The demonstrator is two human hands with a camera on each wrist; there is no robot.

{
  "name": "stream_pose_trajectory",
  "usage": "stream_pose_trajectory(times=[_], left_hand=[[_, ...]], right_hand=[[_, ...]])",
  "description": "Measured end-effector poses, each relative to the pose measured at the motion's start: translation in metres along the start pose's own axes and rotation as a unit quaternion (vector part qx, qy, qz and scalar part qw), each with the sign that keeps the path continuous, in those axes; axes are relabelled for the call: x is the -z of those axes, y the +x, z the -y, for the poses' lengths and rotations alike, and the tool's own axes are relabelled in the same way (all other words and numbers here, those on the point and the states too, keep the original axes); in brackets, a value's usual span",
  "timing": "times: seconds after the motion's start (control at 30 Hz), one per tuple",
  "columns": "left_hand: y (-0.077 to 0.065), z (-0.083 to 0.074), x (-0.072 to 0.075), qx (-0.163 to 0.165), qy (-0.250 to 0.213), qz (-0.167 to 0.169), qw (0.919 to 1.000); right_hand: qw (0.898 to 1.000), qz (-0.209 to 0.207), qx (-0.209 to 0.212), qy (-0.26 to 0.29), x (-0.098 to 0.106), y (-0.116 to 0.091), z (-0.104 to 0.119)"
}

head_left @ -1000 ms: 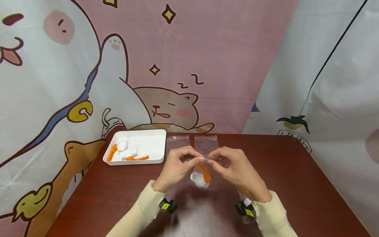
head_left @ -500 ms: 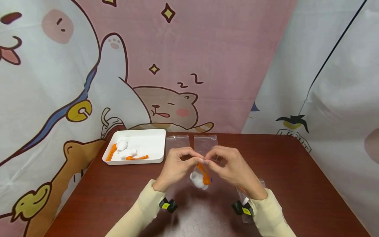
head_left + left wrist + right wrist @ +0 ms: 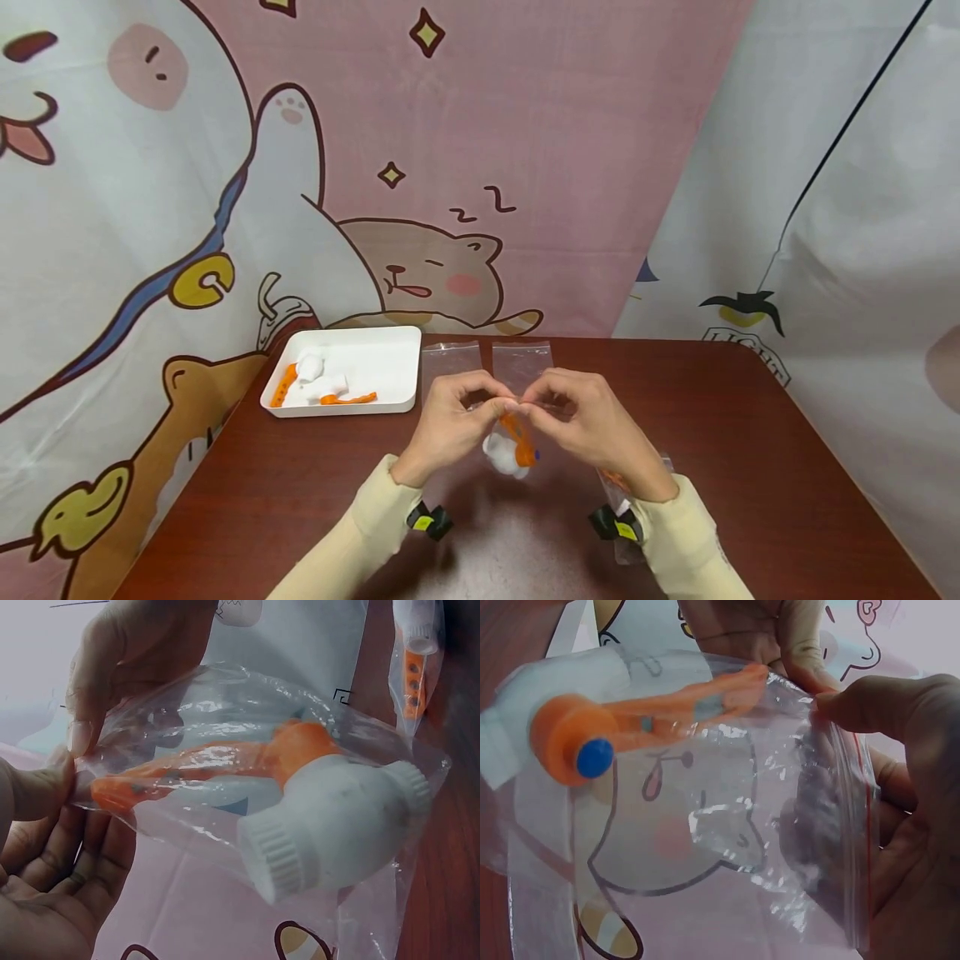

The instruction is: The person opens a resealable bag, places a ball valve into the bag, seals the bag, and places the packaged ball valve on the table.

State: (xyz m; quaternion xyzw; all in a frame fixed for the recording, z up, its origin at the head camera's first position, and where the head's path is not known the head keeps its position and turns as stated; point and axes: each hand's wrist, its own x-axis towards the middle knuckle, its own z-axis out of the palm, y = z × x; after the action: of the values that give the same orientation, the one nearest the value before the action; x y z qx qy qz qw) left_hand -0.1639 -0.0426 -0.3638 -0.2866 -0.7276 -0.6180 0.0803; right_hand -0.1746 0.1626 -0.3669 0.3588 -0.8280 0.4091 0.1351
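While both hands (image 3: 517,417) pinch it, crinkly clear bag (image 3: 247,787) holds ribbed white valve (image 3: 337,825).

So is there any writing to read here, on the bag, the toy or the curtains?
"z z": drawn above the sleeping cat on the pink curtain.
Dark letters under the bird on the white curtain: partly cut off, too blurred to read.
The bag pinched by the left hand and right hand, the toy inside and the tray: no text visible.
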Motion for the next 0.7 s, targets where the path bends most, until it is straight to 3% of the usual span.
stream_pose_trajectory(times=[0.7], left_hand=[[-0.0004,-0.001,0.0016,-0.007,0.013,-0.009,0.9999]], right_hand=[[0.999,-0.021,0.008,0.029,-0.002,-0.003,-0.0011]])
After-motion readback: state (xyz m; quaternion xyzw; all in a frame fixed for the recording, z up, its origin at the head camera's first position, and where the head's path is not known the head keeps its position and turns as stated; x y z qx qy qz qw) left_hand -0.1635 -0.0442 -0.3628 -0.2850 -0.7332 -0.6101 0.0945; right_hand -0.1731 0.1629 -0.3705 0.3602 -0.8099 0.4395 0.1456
